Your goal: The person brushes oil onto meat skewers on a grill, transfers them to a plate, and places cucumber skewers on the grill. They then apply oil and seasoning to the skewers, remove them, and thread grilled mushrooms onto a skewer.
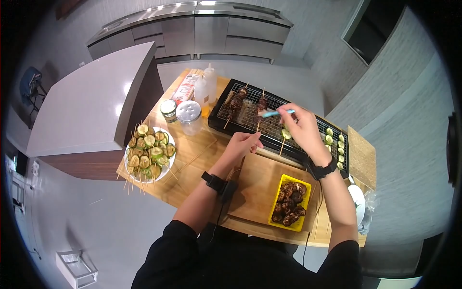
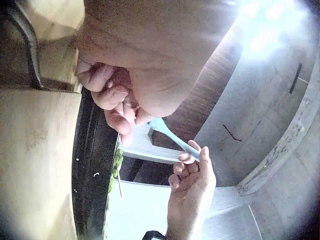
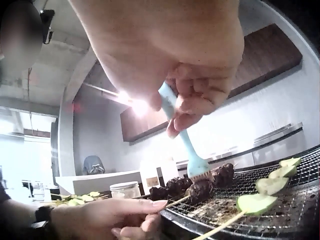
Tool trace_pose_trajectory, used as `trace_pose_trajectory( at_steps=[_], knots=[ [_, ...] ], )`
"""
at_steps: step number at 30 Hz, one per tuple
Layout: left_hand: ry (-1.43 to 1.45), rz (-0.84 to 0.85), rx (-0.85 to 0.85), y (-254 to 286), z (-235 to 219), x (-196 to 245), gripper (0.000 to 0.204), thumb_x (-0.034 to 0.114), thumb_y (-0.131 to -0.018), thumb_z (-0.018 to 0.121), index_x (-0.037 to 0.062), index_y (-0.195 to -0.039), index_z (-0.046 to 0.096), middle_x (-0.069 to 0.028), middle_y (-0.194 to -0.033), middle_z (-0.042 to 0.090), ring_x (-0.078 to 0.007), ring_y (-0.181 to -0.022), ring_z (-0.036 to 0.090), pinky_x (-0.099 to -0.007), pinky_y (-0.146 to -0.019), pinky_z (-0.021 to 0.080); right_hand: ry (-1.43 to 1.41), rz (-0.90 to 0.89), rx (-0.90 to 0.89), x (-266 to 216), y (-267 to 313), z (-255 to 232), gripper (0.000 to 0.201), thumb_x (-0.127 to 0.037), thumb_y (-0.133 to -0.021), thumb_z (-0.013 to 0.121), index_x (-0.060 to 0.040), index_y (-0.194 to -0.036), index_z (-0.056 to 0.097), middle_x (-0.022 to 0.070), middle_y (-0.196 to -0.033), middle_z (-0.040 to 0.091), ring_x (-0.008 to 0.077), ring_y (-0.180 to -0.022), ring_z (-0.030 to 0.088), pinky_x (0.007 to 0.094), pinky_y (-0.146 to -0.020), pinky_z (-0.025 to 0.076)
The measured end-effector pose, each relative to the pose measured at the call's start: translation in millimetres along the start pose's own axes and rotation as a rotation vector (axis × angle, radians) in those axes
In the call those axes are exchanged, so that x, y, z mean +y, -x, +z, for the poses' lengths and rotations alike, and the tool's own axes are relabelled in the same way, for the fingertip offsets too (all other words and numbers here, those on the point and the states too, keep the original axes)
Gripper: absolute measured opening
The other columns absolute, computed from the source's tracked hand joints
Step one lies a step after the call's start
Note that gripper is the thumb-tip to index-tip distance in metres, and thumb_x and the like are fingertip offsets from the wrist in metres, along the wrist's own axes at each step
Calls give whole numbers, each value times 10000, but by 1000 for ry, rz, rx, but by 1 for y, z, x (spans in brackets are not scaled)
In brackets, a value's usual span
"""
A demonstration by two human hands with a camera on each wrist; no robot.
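Note:
My right hand [image 1: 303, 129] pinches the handle of a light blue brush [image 1: 272, 113]; in the right wrist view the brush [image 3: 196, 162] has its bristles against dark pieces [image 3: 201, 190] on a skewer. With thumb and fingers my left hand [image 1: 244, 146] grips the bare end of that skewer [image 1: 258, 126] at the grill's near edge. The dark pieces lie on the wire mesh of the black grill [image 1: 248, 123]. Another dark skewer [image 1: 234, 104] lies to the left, and a skewer of green slices [image 1: 286, 133] to the right. In the left wrist view, the left hand [image 2: 117, 95] hides its skewer.
Left on the table stands a white plate [image 1: 172, 139] heaped with skewered slices. Near it are a lidded jar [image 1: 189, 118], a small jar [image 1: 168, 111] and squeeze bottles [image 1: 209, 84]. A yellow tray [image 1: 269, 219] of dark pieces sits on a wooden board [image 1: 250, 192].

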State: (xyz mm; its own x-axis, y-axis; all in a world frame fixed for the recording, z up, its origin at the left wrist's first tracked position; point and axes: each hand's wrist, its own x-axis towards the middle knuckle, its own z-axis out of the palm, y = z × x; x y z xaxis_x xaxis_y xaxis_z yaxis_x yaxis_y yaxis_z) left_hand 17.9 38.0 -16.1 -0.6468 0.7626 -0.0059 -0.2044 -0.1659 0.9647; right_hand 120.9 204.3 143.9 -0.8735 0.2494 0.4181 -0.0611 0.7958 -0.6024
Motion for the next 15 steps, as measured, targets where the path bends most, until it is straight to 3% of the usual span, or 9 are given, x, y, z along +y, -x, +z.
trace_pose_trajectory(
  at_steps=[1, 4, 7, 10, 13, 15],
  knots=[
    [-2, 5, 2, 0, 0, -1, 474, 367, -1080, 635, 6, -796, 751, 45, -632, 568, -54, -615, 517, -224, -592, 362, 14, 14, -46, -1, 2, -1, 187, -207, -1031, 685, -34, -1081, 734, 92, -795, 755, 176, -651, 708, 317, -594, 511],
    [8, 14, -3, 1, 1, 2, 469, 363, -1079, 637, 9, -794, 751, 45, -634, 571, -52, -616, 520, -222, -597, 367, -69, -30, 62, 4, 8, 2, 170, -195, -1028, 688, -45, -1090, 736, 81, -793, 757, 169, -650, 706, 306, -590, 510],
    [6, 17, 4, 3, 1, 6, 466, 363, -1078, 638, 12, -793, 750, 44, -636, 573, -52, -619, 522, -222, -601, 371, 2, 52, -59, -2, 14, -3, 159, -189, -1026, 690, -53, -1093, 739, 78, -794, 759, 168, -651, 708, 301, -581, 504],
    [18, 38, 9, 3, 2, 5, 469, 369, -1076, 639, 14, -791, 749, 44, -639, 573, -51, -622, 521, -223, -602, 371, -70, -25, 57, -3, 18, 2, 152, -186, -1021, 696, -62, -1095, 741, 81, -790, 759, 176, -652, 711, 306, -570, 500],
    [28, 31, 3, 3, 2, 4, 472, 375, -1076, 640, 14, -793, 750, 44, -639, 571, -51, -623, 519, -224, -603, 369, -12, -34, -45, -4, 19, 2, 147, -177, -1017, 698, -59, -1094, 740, 89, -789, 759, 183, -658, 716, 312, -568, 499],
    [25, 22, -1, 3, 2, 5, 472, 376, -1076, 639, 13, -795, 751, 44, -639, 570, -52, -623, 518, -224, -604, 367, -13, -67, -9, -3, 19, 5, 141, -173, -1013, 699, -58, -1086, 737, 94, -780, 753, 195, -644, 712, 322, -565, 496]
  ],
)
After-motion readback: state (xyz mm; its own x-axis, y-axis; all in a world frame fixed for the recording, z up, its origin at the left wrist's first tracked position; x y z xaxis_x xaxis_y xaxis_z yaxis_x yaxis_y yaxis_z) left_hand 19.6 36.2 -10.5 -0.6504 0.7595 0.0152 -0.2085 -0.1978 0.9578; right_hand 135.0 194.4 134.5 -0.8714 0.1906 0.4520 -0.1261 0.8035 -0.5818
